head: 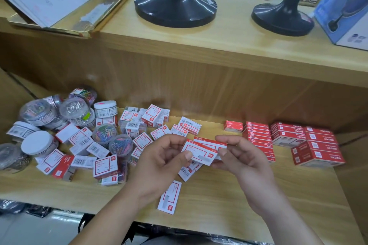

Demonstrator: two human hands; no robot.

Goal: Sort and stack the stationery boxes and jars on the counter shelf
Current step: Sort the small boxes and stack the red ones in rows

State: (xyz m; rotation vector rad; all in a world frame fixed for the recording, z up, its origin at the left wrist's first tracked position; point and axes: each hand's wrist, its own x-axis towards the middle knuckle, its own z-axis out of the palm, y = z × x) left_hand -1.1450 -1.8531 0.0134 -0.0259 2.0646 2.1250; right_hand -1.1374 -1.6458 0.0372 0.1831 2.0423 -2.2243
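Observation:
Over the middle of the wooden shelf point(219, 201), my left hand point(159, 163) and my right hand point(243, 159) both pinch small white and red staple boxes point(201, 150) held together above the board. One more such box point(169, 198) lies flat near the front edge below my hands. At the left sits a loose heap of white and red boxes point(103, 149) mixed with clear round jars of paper clips point(74, 108). Red boxes stand in neat stacks point(258, 139) at the right, with larger red packs point(316, 151) beside them.
The counter top point(229, 38) above carries two black round stands point(175, 6), a blue carton point(346, 10) at the right and a gold tray with white sheets point(59, 0) at the left. A wooden back panel point(199, 85) closes off the shelf behind the boxes.

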